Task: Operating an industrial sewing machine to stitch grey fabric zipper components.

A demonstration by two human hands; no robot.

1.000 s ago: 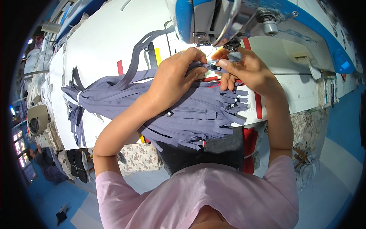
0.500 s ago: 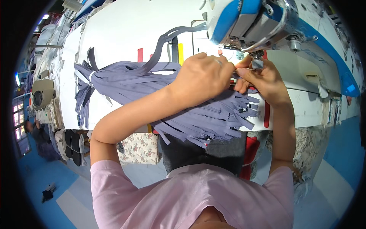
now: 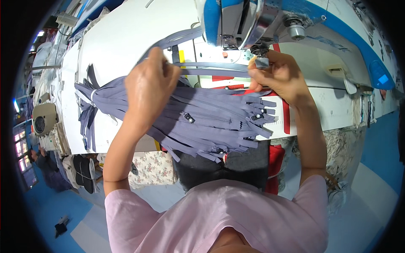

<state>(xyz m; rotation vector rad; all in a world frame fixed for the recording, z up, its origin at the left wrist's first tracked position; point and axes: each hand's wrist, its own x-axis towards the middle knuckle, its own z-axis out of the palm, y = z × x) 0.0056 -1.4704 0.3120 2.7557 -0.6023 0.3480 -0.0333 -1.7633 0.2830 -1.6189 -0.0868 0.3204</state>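
A grey-violet zipper (image 3: 215, 71) is stretched sideways between my two hands under the head of the sewing machine (image 3: 249, 19). My left hand (image 3: 148, 86), somewhat blurred, is closed around its left part. At the other end, my right hand (image 3: 282, 78) pinches the strip beside the machine's presser area, where its fingertips are partly hidden. Below lies a thick bundle of the same zippers (image 3: 198, 111), tied with a white band (image 3: 93, 95) on the left. Dark sliders (image 3: 257, 116) show near their loose right ends. Another strip (image 3: 181, 37) loops up to the machine.
The white sewing table (image 3: 114, 40) carries red tape strips (image 3: 287, 118) and a yellow strip (image 3: 182, 57). Its front edge runs just above my lap. Floral cloth (image 3: 152, 168) hangs below it. Another person (image 3: 46, 166) is far off at the left.
My left hand has moved left, away from my right hand, drawing the zipper out between them. My right hand has shifted slightly left in the picture, and the whole view has shifted a little.
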